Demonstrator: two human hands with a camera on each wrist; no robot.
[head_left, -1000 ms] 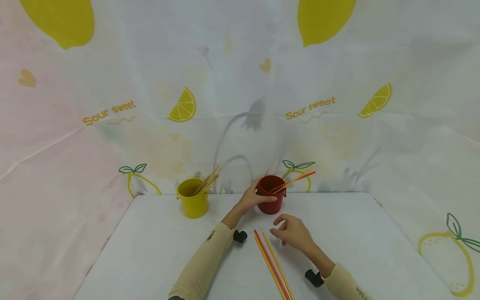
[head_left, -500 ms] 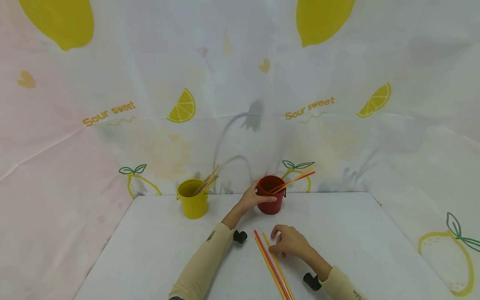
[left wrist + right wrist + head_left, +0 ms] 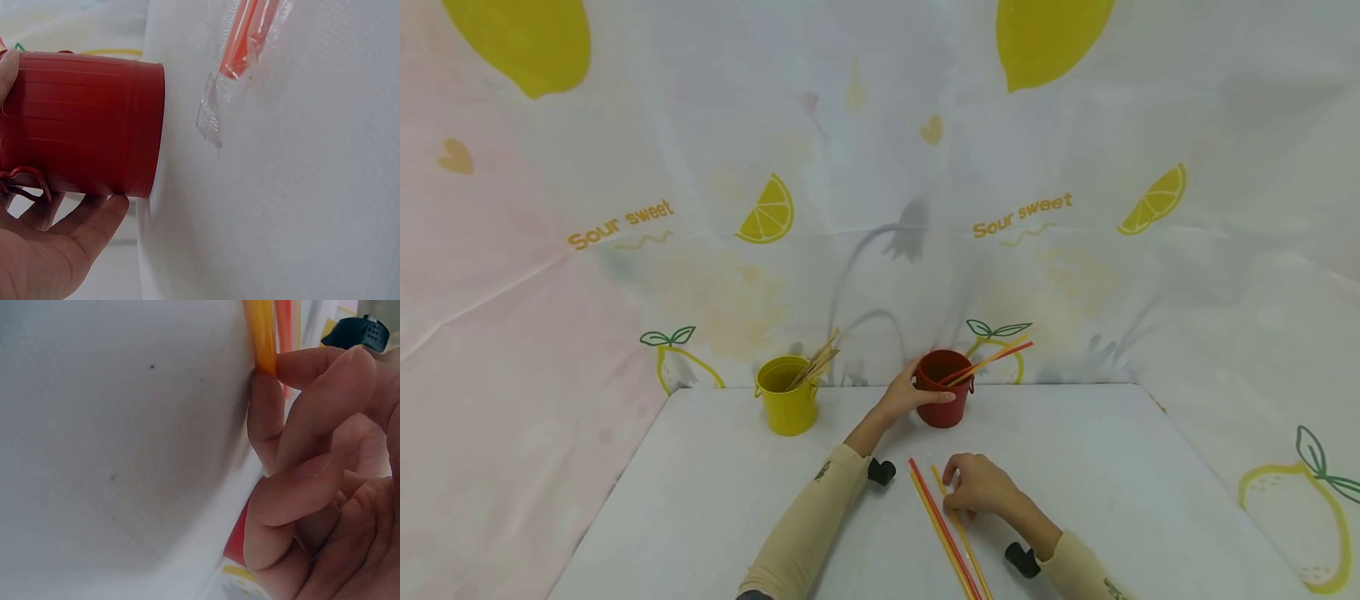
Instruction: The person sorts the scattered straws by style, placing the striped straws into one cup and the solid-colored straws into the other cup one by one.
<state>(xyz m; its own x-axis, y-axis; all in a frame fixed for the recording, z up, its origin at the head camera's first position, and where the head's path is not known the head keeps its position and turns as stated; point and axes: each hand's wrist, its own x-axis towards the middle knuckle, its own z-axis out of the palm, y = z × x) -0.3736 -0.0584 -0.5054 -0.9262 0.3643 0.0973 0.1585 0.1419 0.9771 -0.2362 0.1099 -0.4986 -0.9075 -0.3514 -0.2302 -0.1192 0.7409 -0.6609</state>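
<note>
My left hand (image 3: 904, 400) grips the side of a small red metal bucket (image 3: 943, 413), thumb across its front and fingers behind and below it in the left wrist view. The bucket stands upright near the back edge, with a few yellow and red straws (image 3: 1000, 354) leaning out to the right. On the table in front, my right hand (image 3: 983, 485) pinches a yellow straw (image 3: 260, 331) between thumb and fingertip. Left of it lie a red straw (image 3: 934, 508) and another yellow straw (image 3: 929, 510), close together. Clear wrapping covers the red straw's end (image 3: 240, 53).
A yellow metal bucket (image 3: 788, 412) with thin tan sticks (image 3: 815, 367) stands at the back left. Behind the white table (image 3: 700, 517) hangs a lemon-print cloth (image 3: 865, 275). Each wrist wears a black camera (image 3: 882, 472).
My right hand has come down and left onto the yellow straw and now pinches it; the straw's far end has shifted slightly right. The left hand and red bucket stay in place.
</note>
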